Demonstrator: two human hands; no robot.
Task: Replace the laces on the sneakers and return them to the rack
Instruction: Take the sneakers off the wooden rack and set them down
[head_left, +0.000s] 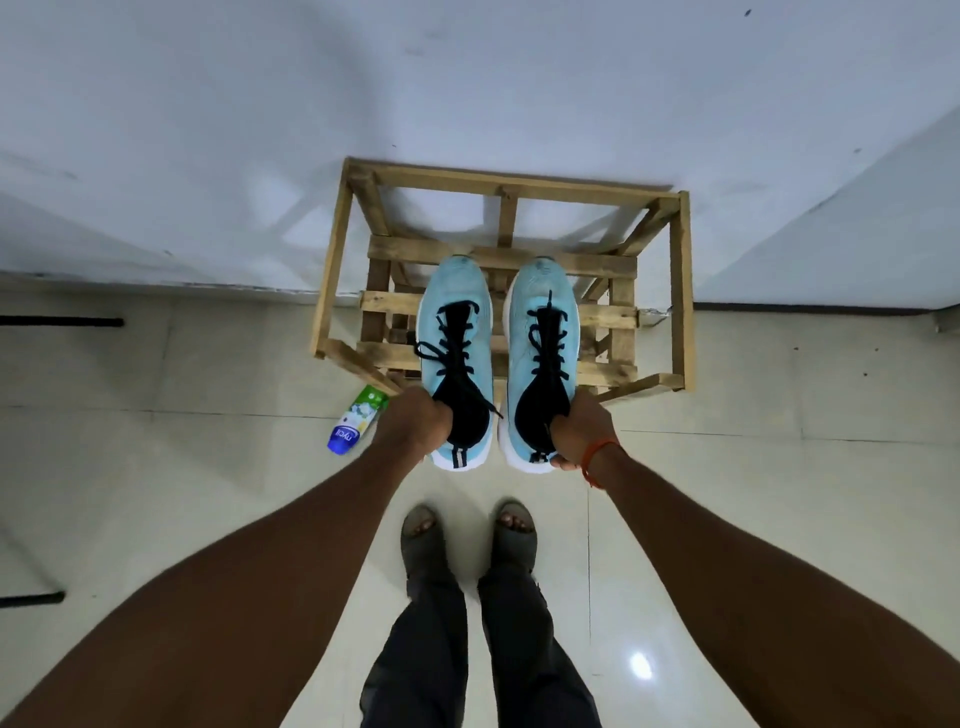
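The two pale blue sneakers, the left one (457, 317) and the right one (545, 306), are side by side over the wooden rack (680, 291). Their toes point toward the wall (467, 78) and their heels toward the person, probably so they can go onto the slats as a pair. Both are threaded with black laces (454, 343), and the left shoe's ends hang loose at the side, so I'd judge the lacing done and only the putting-back left. The left hand (415, 423) is curled round the collar of the left shoe, and the right hand (582, 431), with an orange thread (597, 460) at its wrist, grips the right shoe's heel the same way. The hands are apart, one on each shoe, which keeps both level. I can't tell whether the soles touch the slats or hang just above them. A small bottle (356, 421) lies on the tiled floor (208, 467) just beside the rack's near left corner, and the person's sandalled feet (423, 535) stand close behind.
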